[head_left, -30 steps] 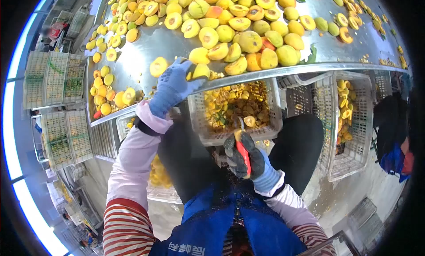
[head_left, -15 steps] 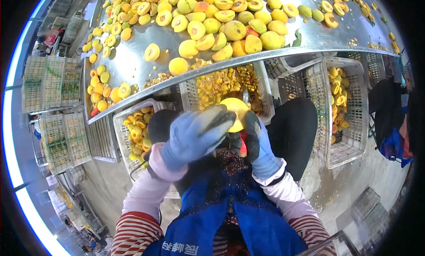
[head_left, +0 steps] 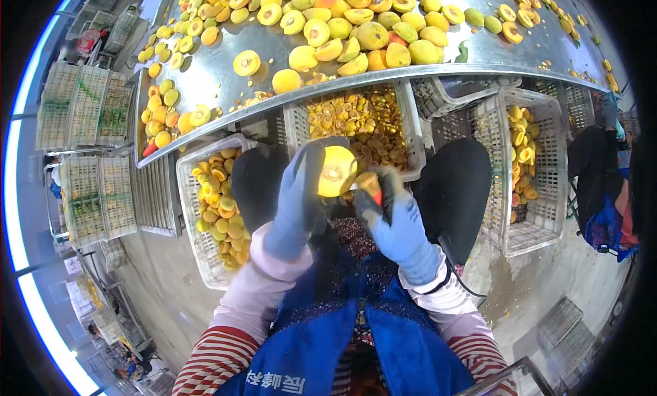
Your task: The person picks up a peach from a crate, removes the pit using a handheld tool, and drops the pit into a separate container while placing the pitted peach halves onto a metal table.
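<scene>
My left hand (head_left: 299, 190), in a blue-grey glove, is closed around a yellow peach half (head_left: 337, 171) with its cut face and brownish centre turned up. Close to its right, my right hand (head_left: 398, 221), gloved alike, is closed on a red-handled tool (head_left: 378, 193). The tool's working end is blurred beside the peach half. A brownish-orange piece (head_left: 369, 184) shows by the right fingers; I cannot make out what it is. Both hands are over my lap, just in front of a crate (head_left: 413, 132) holding pits and scraps.
A metal table (head_left: 226, 54) with a raised edge bears many whole and halved peaches (head_left: 373, 35). One crate of peach halves (head_left: 195, 190) stands at my left, another (head_left: 547, 218) at my right. Stacked crates (head_left: 82, 108) are at far left. Another person's dark-clad leg (head_left: 594, 156) shows at right.
The peach half has shifted left, and its cut face now shows in my left hand. My right hand has come away from it, with the tool tilted toward the left.
</scene>
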The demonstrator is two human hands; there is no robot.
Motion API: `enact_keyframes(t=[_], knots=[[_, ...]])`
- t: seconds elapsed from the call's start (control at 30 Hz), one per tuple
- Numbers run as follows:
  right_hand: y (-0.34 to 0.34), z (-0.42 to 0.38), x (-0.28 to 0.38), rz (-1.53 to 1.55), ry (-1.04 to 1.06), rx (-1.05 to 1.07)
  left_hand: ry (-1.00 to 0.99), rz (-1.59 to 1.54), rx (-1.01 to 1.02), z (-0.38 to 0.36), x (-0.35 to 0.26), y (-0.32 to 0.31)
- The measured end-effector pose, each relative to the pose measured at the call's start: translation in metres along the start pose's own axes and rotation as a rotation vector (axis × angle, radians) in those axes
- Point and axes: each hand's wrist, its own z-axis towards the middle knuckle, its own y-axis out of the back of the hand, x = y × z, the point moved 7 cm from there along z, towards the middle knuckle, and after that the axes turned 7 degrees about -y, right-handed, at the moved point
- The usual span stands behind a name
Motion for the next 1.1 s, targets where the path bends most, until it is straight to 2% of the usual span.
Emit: enact_keyframes(t=[0.03,0.1,0.13,0.23,0.33,0.43,0.53,0.57,0.63,0.7,0.73,0.83,0.87,1.0,1.1], knots=[[-0.003,-0.007,0.005,-0.072,0.058,-0.003,-0.042,0.03,-0.005,0.0,-0.008,-0.001],[-0.008,-0.02,0.014,-0.219,0.169,-0.019,0.051,-0.106,-0.051,0.0,-0.016,-0.005],[-0.011,-0.025,0.006,-0.211,0.113,-0.001,0.1,-0.151,-0.075,0.001,-0.02,-0.005],[-0.011,-0.038,0.007,-0.215,0.299,-0.167,0.135,-0.204,-0.161,-0.004,-0.026,-0.007],[-0.014,-0.043,0.006,-0.222,0.326,-0.216,0.096,-0.293,-0.228,-0.01,-0.026,-0.007],[-0.021,-0.047,-0.001,-0.235,0.248,-0.186,0.089,-0.175,-0.194,-0.01,-0.029,-0.008],[-0.043,-0.048,-0.027,-0.106,0.106,-0.073,0.165,-0.148,-0.21,-0.013,-0.019,-0.013],[-0.042,-0.043,-0.027,0.134,0.016,0.014,0.2,-0.164,-0.23,-0.014,-0.013,-0.014],[-0.04,-0.034,-0.021,0.612,-0.169,0.183,0.113,-0.114,-0.228,-0.009,-0.021,-0.015],[-0.043,-0.036,-0.028,0.804,-0.272,0.193,0.094,-0.172,-0.252,-0.007,-0.023,-0.018],[-0.044,-0.036,-0.031,0.898,-0.321,0.197,0.122,-0.121,-0.15,-0.005,-0.019,-0.021],[-0.03,-0.032,-0.022,0.208,-0.175,0.246,0.646,-0.745,0.179,-0.008,0.002,-0.029],[-0.038,-0.033,-0.028,0.334,-0.224,0.264,0.578,-0.558,0.129,-0.005,0.004,-0.027],[-0.069,-0.041,-0.056,0.7,-0.377,0.248,0.276,-0.228,-0.034,-0.006,0.001,-0.023],[-0.078,-0.048,-0.068,0.92,-0.537,0.28,0.109,-0.133,-0.136,-0.007,-0.005,-0.022]])
